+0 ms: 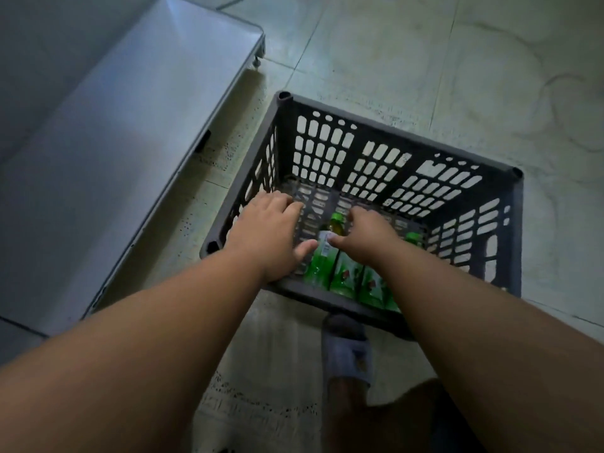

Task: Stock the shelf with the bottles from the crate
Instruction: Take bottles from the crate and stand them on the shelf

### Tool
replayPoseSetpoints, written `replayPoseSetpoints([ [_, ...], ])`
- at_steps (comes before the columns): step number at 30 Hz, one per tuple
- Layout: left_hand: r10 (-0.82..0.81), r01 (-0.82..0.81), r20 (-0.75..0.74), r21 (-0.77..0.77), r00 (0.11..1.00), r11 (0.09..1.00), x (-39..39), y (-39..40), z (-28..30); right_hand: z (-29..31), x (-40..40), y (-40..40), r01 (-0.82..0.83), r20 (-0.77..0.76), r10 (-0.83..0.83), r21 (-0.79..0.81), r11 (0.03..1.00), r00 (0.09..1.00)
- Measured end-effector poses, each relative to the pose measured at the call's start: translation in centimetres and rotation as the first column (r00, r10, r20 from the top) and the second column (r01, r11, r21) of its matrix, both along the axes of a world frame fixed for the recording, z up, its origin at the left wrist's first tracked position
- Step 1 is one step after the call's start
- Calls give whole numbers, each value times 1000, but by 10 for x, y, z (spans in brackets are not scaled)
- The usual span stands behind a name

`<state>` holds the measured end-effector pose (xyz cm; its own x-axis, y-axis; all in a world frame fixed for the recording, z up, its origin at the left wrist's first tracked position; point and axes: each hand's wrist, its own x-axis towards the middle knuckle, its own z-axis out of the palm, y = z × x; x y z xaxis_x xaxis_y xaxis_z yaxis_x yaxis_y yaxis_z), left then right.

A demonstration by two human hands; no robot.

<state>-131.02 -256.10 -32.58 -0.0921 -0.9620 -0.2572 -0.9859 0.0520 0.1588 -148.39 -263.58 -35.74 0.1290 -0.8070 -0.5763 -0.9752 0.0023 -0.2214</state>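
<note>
Reaching down into the dark plastic crate, both hands are seen over the green bottles, which are packed along the crate's near wall, toward its near-right corner, with much of the crate floor bare beyond them. The left hand is spread wide and holds nothing, its thumb just beside the leftmost bottle. The right hand is loosely curled above that same bottle's green cap; whether anything is gripped cannot be told. The leftmost bottle appears to stand roughly upright, and it lies between the two hands, about equally near to each. The grey shelf is set to the left of the crate, so the left hand is judged nearer for the carry.
</note>
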Motion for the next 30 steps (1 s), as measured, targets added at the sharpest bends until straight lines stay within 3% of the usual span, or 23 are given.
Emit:
replayPoseSetpoints([
  [4,90,-90,-22,4,996,996,-4,4,-24,-37,10,-16,59,26,-62,83,995,998],
  [11,93,-93,24,17,995,996,-4,1,-26,-86,36,-32,239,-8,-240,135,962,971],
  [19,105,-107,30,63,994,992,-4,-1,-28,-124,39,-40,227,-151,-203,161,961,967],
  [22,109,-112,33,68,993,991,-4,-1,-28,-128,43,-43,306,-64,-299,164,938,952],
  [25,104,-106,33,81,994,991,-4,-1,-27,-132,40,-39,397,158,-436,228,889,886],
  [30,106,-107,21,69,994,992,-4,-1,-27,-131,26,-38,388,308,-496,349,853,812],
])
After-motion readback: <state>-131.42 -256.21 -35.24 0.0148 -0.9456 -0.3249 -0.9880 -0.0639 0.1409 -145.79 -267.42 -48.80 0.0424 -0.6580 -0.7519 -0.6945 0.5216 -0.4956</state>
